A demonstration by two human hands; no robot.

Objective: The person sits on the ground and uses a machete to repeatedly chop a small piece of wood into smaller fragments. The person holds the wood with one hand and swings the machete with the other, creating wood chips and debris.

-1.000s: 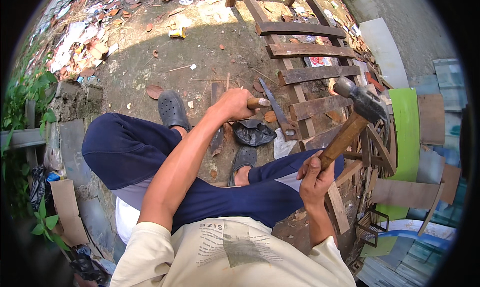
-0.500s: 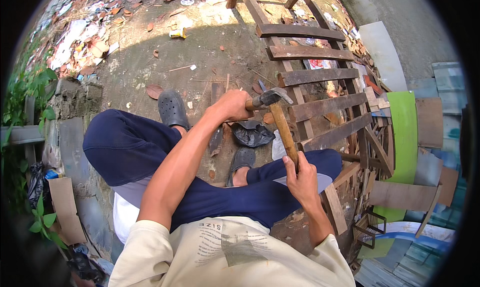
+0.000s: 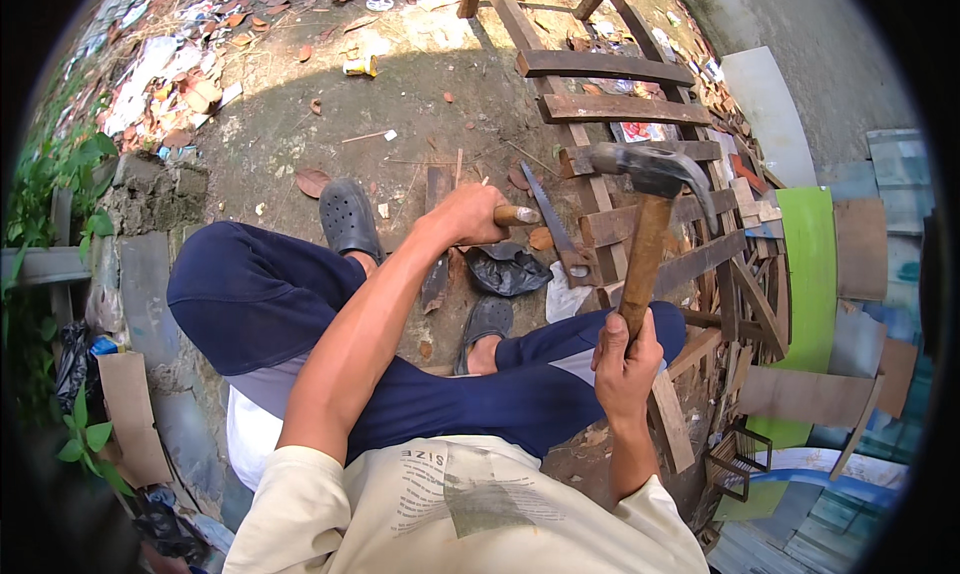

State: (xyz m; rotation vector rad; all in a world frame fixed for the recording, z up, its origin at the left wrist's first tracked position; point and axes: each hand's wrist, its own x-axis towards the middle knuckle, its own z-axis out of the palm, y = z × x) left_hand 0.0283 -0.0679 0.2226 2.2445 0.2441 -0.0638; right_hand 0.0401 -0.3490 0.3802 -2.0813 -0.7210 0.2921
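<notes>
My right hand [image 3: 627, 359] is closed round the wooden handle of a claw hammer [image 3: 645, 244], held raised with its dark metal head up and the claw toward the right. My left hand [image 3: 468, 214] is wrapped round a short, round wooden piece [image 3: 516, 216]. One blunt end sticks out to the right of the fist; the rest is hidden in the fingers, so I cannot tell whether it is a tool's handle. The hammer head is apart from it. Between the hands and the slatted frame lies a handsaw [image 3: 556, 224] with a wooden grip.
A slatted wooden frame [image 3: 625, 109] like a ladder stands to the right. On the ground are a black plastic bag [image 3: 506, 270], a dark board [image 3: 437, 189] and dry leaves. A broken block wall [image 3: 150, 199] is at the left; scrap sheets [image 3: 805, 314] lean at the right.
My right hand has raised the hammer up and to the right, away from the wooden piece in my left hand. More of the handsaw now shows. My left hand has hardly moved.
</notes>
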